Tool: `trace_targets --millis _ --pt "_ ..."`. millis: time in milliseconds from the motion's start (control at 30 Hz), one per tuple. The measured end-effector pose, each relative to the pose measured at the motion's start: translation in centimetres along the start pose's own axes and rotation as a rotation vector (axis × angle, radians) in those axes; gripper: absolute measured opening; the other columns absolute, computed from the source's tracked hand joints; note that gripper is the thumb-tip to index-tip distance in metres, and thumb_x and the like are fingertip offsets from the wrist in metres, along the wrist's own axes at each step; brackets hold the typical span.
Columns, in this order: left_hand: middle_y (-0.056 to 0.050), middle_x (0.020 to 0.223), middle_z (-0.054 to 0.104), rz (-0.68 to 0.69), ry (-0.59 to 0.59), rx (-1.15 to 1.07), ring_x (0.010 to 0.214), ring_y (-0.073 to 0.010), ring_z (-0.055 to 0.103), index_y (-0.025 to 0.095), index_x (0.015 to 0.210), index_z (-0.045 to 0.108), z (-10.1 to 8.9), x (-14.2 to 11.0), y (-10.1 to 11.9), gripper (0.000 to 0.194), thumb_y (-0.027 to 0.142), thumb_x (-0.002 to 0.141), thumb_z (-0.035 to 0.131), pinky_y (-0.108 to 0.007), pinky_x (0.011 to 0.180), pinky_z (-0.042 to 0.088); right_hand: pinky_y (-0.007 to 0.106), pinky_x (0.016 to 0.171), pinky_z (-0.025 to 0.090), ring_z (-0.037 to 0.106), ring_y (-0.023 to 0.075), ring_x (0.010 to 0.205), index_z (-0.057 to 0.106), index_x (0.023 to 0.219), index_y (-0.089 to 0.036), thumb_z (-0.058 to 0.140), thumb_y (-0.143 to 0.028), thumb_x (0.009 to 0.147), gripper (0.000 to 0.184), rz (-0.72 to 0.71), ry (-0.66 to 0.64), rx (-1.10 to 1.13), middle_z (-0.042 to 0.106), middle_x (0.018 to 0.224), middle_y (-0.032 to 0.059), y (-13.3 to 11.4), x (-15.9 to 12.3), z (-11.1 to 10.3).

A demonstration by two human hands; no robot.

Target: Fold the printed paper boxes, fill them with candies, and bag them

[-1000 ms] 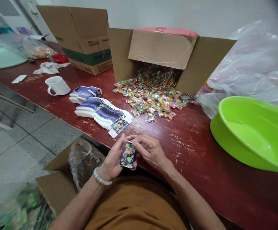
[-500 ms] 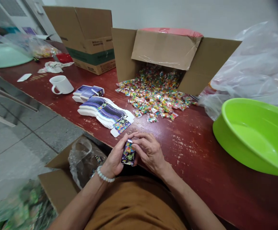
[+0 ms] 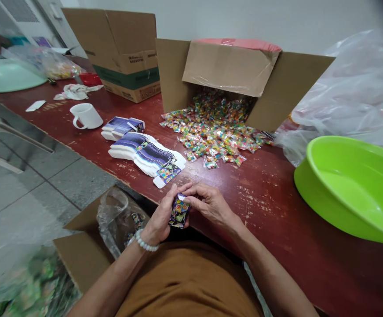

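Note:
My left hand (image 3: 160,215) and my right hand (image 3: 209,204) together hold a small colourful printed box (image 3: 179,212) at the near edge of the dark red table (image 3: 270,207). The left hand cups its side and bottom. The right hand's fingertips press on its top end. Just beyond lies a fanned stack of flat, unfolded purple-and-white boxes (image 3: 147,156). Farther back, several small wrapped candies (image 3: 213,136) spill out of a cardboard box lying on its side (image 3: 240,70).
A lime green basin (image 3: 349,189) sits on the right, with a clear plastic bag (image 3: 352,92) behind it. A white mug (image 3: 85,116), a second cardboard box (image 3: 122,53) and a pale green basin (image 3: 8,77) stand to the left. An open carton with a plastic liner (image 3: 108,224) sits on the floor below.
Both hands stay on the small box. The right fingers have shifted over its top end, and the white flap seen earlier no longer shows.

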State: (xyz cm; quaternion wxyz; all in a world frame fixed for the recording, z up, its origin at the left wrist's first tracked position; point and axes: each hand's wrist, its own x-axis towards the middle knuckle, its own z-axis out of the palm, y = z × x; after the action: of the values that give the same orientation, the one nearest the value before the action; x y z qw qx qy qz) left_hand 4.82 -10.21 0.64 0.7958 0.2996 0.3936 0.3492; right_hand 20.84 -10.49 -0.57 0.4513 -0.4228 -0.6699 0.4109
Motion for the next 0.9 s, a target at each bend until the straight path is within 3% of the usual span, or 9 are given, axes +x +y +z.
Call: trace_targets --millis 100,233,300,467,567,600,700,733,900 --pt "-0.005 0.077 0.071 -0.015 0.002 0.017 0.044 -0.0143 0.06 0.019 0.136 0.058 -0.2 0.2 -0.6 0.061 0.06 0.092 0.046 -0.024 0.039 0.047 0.029 0.074 0.052 0.066 0.0161 0.08 0.075 0.092 -0.024 0.065 -0.032 0.088 0.014 0.027 -0.01 0.005 0.074 0.097 0.0034 0.0 0.0 -0.1" --pt "-0.005 0.067 0.069 -0.008 0.021 0.04 0.041 -0.0136 0.059 0.013 0.114 0.069 -0.5 0.5 -1.3 0.06 0.064 0.089 0.049 -0.023 0.038 0.045 0.025 0.057 0.05 0.062 0.0131 0.06 0.074 0.093 -0.02 0.062 -0.038 0.088 0.022 0.254 -0.046 0.165 0.073 0.084 0.0025 -0.4 0.3 -0.3" --pt "-0.005 0.065 0.068 -0.012 0.031 0.049 0.041 -0.0138 0.058 0.012 0.103 0.071 -0.5 0.5 -1.3 0.059 0.064 0.088 0.05 -0.023 0.037 0.045 0.025 0.055 0.049 0.059 0.0128 0.056 0.074 0.093 -0.019 0.062 -0.039 0.088 0.024 0.284 -0.043 0.173 0.072 0.078 0.0019 -0.6 0.5 -0.3" --pt "-0.003 0.066 0.068 -0.072 -0.011 -0.083 0.041 -0.0158 0.06 0.012 0.112 0.067 -0.5 0.2 0.0 0.041 0.044 0.09 0.056 -0.025 0.035 0.047 0.031 0.078 0.05 0.064 0.0176 0.08 0.073 0.086 -0.024 0.057 -0.032 0.092 0.019 0.02 0.033 -0.075 0.072 0.087 0.0033 -1.3 -0.3 0.6" --pt "-0.007 0.085 0.073 -0.072 0.009 -0.178 0.053 -0.0165 0.066 0.011 0.121 0.064 -0.6 0.3 0.5 0.036 0.029 0.092 0.052 -0.026 0.042 0.052 0.035 0.091 0.047 0.062 0.0206 0.101 0.067 0.108 -0.025 0.055 -0.034 0.095 0.02 -0.007 0.023 -0.09 0.069 0.109 0.0061 -1.1 -1.5 1.7" --pt "-0.009 0.091 0.073 -0.068 0.036 -0.2 0.06 -0.0169 0.068 0.011 0.119 0.064 -0.6 0.4 0.5 0.034 0.027 0.092 0.051 -0.026 0.046 0.054 0.037 0.093 0.047 0.06 0.0227 0.107 0.063 0.116 -0.025 0.063 -0.038 0.09 0.03 -0.017 0.021 -0.121 0.066 0.115 0.0078 -0.8 -1.9 2.0" --pt "-0.008 0.095 0.073 -0.025 0.103 -0.243 0.074 -0.018 0.071 0.012 0.114 0.065 -0.6 0.7 0.2 0.029 0.026 0.092 0.052 -0.024 0.054 0.055 0.045 0.099 0.045 0.051 0.0312 0.121 0.046 0.135 -0.022 0.086 -0.044 0.062 0.086 -0.082 -0.023 -0.281 0.054 0.133 0.0147 0.1 -2.4 2.9" --pt "-0.007 0.094 0.073 0.004 0.112 -0.251 0.076 -0.0179 0.071 0.013 0.114 0.066 -0.6 0.8 0.1 0.029 0.026 0.092 0.054 -0.024 0.058 0.056 0.048 0.101 0.043 0.048 0.0335 0.124 0.042 0.138 -0.022 0.088 -0.042 0.058 0.095 -0.101 -0.035 -0.346 0.049 0.138 0.0163 0.3 -2.3 3.1" --pt "-0.006 0.1 0.073 0.128 0.042 -0.216 0.087 -0.0184 0.07 0.013 0.116 0.065 -1.6 0.1 0.8 0.032 0.033 0.093 0.057 -0.028 0.08 0.056 0.052 0.107 0.037 0.046 0.0363 0.126 0.046 0.13 -0.02 0.076 -0.02 0.062 0.074 -0.152 -0.005 -0.533 0.05 0.135 0.0177 0.5 -0.2 4.5"
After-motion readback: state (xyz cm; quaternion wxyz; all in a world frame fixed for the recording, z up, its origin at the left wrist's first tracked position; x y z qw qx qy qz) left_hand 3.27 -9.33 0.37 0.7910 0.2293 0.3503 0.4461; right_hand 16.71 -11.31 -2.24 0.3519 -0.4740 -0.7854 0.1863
